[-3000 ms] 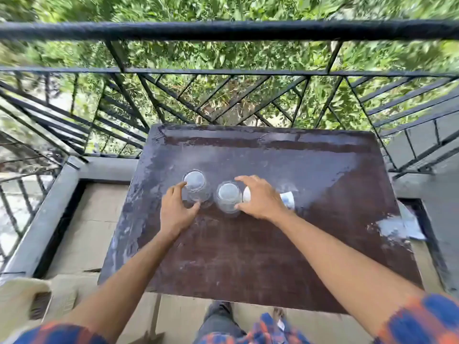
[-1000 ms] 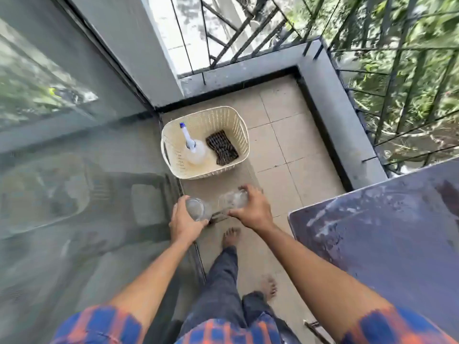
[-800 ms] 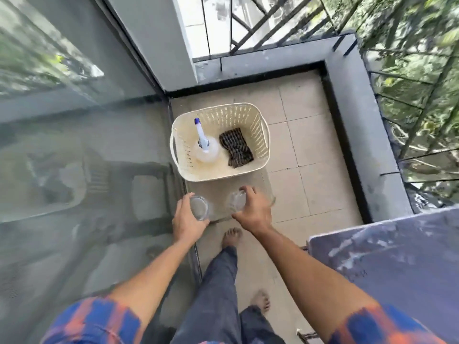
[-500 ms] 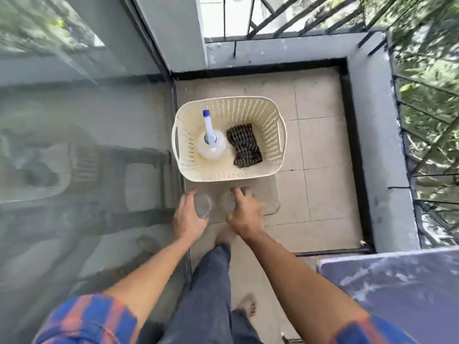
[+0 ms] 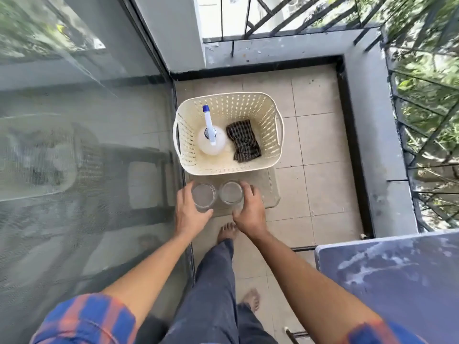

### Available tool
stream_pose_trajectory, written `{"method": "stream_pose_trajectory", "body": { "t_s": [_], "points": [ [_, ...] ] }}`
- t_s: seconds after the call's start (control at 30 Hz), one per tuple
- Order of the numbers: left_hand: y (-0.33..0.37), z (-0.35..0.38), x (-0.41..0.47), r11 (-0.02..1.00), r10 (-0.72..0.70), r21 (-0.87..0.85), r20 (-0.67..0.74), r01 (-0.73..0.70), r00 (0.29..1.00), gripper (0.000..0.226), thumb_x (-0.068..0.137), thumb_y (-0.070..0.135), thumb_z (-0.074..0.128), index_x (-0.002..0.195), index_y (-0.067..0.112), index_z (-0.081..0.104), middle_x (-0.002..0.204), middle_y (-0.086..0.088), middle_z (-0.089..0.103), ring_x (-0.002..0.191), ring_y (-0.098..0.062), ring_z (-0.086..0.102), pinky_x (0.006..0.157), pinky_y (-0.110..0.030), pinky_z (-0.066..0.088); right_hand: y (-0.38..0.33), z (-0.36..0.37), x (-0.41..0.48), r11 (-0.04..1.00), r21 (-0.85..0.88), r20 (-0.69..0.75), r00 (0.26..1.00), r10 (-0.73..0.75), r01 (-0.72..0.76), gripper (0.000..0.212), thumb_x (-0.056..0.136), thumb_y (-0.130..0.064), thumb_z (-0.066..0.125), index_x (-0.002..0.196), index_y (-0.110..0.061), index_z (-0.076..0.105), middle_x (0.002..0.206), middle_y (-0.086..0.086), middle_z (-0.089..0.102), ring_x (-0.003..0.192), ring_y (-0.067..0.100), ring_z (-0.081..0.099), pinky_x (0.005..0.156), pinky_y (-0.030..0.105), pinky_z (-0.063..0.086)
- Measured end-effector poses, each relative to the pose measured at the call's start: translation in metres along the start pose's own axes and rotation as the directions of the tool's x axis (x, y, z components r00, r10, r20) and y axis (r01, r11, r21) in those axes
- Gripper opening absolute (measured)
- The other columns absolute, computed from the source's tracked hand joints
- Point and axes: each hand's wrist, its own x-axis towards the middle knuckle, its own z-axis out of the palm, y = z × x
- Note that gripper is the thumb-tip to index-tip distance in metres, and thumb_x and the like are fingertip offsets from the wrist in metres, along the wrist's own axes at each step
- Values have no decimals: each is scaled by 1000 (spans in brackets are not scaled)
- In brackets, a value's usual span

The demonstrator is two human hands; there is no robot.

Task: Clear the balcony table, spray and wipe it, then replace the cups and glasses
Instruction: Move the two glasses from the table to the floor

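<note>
Table (image 5: pixel 397 281) mostly beyond the right and bottom edges.

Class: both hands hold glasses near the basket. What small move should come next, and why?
Likely set both glasses on the flat tray and let go: the left hand grips the left glass, the right hand the right glass, low over it, and the spray bottle and cloth wait in the basket.
</note>
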Motion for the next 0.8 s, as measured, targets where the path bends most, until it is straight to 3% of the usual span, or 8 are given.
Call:
{"method": "stream_pose_trajectory", "body": {
  "t_s": [0.2, 0.33, 0.43, 0.57, 0.67, 0.73, 0.8],
  "points": [
    [29, -38, -35, 994, 109, 40, -85, -106, 990, 50, 81, 33, 81, 123, 19, 58, 125, -5, 54, 117, -27, 56, 97, -44, 48, -4, -46, -41, 959, 211, -43, 978, 202, -189, 22, 86, -21, 72, 108, -23, 74, 88, -8, 70, 83, 8, 65, 87, 31, 54],
    [71, -58, -55, 969, 248, -15, -44, -249, 968, 19, 89, 20, 74, 106, 14, 68, 100, -3, 67, 93, -26, 66, 88, -43, 53, -12, -86, -85, 932, 323, -130, 968, 214, -163, 16, 86, -22, 70, 101, -25, 76, 82, -7, 71, 80, 11, 67, 78, 27, 52],
    [111, -54, -78, 925, 378, -58, 93, -374, 921, 6, 92, 15, 72, 97, 13, 70, 82, 0, 70, 78, -20, 67, 80, -40, 58, 1, -115, -130, 907, 400, -251, 935, 250, -136, 12, 85, -21, 72, 96, -21, 77, 78, -12, 70, 75, 2, 64, 75, 24, 51],
    [165, -24, -116, 842, 529, -49, 265, -537, 806, 7, 93, 16, 71, 93, 9, 71, 82, -8, 72, 76, -28, 69, 75, -44, 59, 39, -144, -199, 883, 451, -377, 868, 322, -131, 12, 84, -19, 73, 94, -24, 77, 76, -20, 67, 73, -16, 60, 69, 4, 42],
    [201, 7, -161, 733, 645, -26, 347, -680, 681, 9, 92, 16, 73, 92, 7, 74, 81, -15, 75, 78, -32, 72, 76, -45, 58, 78, -155, -261, 830, 534, -458, 771, 443, -160, 17, 84, -18, 72, 87, -35, 72, 83, -17, 72, 79, -10, 65, 72, 6, 45],
    [220, 33, -198, 644, 713, -62, 411, -763, 568, 4, 91, 12, 74, 94, 11, 74, 78, -11, 75, 74, -27, 72, 75, -37, 56, 108, -161, -307, 777, 596, -484, 680, 551, -205, 18, 85, -19, 73, 85, -36, 71, 87, -11, 74, 80, 1, 67, 75, 14, 50],
    [232, 62, -239, 542, 763, -113, 481, -832, 432, 8, 89, 11, 76, 95, 14, 73, 71, 4, 70, 66, -3, 67, 72, -22, 53, 141, -164, -356, 720, 662, -518, 567, 641, -209, 20, 84, -16, 75, 83, -36, 72, 84, -12, 73, 76, -2, 66, 73, 9, 47]
  ]
}}
